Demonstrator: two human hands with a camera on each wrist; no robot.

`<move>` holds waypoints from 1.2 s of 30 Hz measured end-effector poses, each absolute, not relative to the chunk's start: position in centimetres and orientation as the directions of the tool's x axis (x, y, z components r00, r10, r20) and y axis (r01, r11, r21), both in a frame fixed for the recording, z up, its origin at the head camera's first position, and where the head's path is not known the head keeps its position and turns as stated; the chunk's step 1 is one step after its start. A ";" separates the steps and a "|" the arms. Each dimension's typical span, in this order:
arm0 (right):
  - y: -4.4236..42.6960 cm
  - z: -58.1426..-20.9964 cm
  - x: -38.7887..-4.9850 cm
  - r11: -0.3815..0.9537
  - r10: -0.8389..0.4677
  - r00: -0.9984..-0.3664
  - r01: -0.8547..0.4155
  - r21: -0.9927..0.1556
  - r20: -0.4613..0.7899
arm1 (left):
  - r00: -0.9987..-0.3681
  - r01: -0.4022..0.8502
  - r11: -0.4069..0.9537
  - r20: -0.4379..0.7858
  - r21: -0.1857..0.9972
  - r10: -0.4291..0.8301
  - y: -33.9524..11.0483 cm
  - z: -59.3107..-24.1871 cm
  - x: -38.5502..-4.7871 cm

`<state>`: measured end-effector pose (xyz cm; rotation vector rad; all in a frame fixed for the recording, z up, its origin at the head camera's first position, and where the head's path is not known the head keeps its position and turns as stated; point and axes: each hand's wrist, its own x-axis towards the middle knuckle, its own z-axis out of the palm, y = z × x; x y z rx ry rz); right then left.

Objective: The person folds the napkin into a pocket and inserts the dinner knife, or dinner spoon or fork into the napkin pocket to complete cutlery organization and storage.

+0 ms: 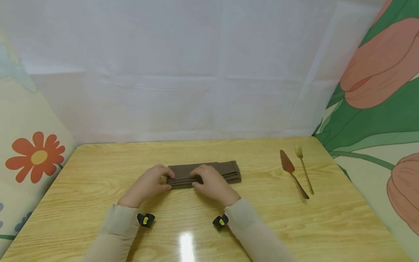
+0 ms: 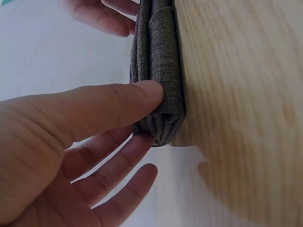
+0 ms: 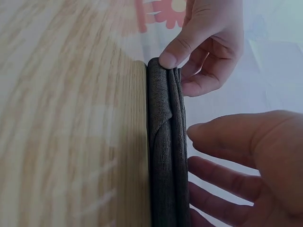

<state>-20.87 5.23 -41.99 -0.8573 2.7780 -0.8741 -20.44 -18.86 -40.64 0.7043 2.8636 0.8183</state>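
Observation:
A dark brown cloth (image 1: 226,168), folded into a long narrow strip of several layers, lies on the wooden table. At its left end my left hand (image 1: 148,183) pinches it; in the left wrist view the thumb (image 2: 150,92) presses the front fold and the fingers reach round behind the end. My right hand (image 1: 214,185) is over the middle of the strip. In the right wrist view the right hand (image 3: 265,161) has its fingers loosely bent, with thumb and fingertips at the cloth's (image 3: 163,142) top side, not wrapped round it.
To the right on the wooden table (image 1: 262,225) lie a cake server (image 1: 287,163) and, beside it, a gold fork (image 1: 305,169). A white sheet (image 1: 196,72) hangs behind the table's far edge. Flower-patterned cloths (image 1: 376,123) stand at both sides.

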 end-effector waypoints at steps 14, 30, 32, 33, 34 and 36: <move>4.5 -42.0 -20.9 0.701 -0.525 -0.846 -0.489 -0.519 0.089 | -0.900 0.424 0.780 0.115 0.460 0.421 -18.4 -40.4 -20.6; 2.8 -43.0 -21.9 0.560 -0.385 -0.915 -0.336 -0.758 0.121 | -0.917 0.397 0.693 0.219 0.603 0.334 -17.8 -41.0 -20.8; 2.8 -43.0 -22.0 0.553 -0.371 -0.921 -0.319 -0.770 0.116 | -0.922 0.379 0.706 0.182 0.599 0.341 -18.0 -41.0 -20.8; 2.8 -43.0 -22.0 0.549 -0.369 -0.922 -0.316 -0.774 0.114 | -0.922 0.376 0.714 0.162 0.590 0.351 -18.0 -41.0 -20.8; 2.8 -43.0 -22.0 0.549 -0.367 -0.923 -0.311 -0.776 0.111 | -0.920 0.377 0.730 0.140 0.571 0.366 -18.1 -41.1 -20.9; 2.7 -43.0 -22.0 0.539 -0.372 -0.922 -0.308 -0.784 0.107 | -0.908 0.398 0.758 0.107 0.517 0.404 -18.3 -41.2 -20.9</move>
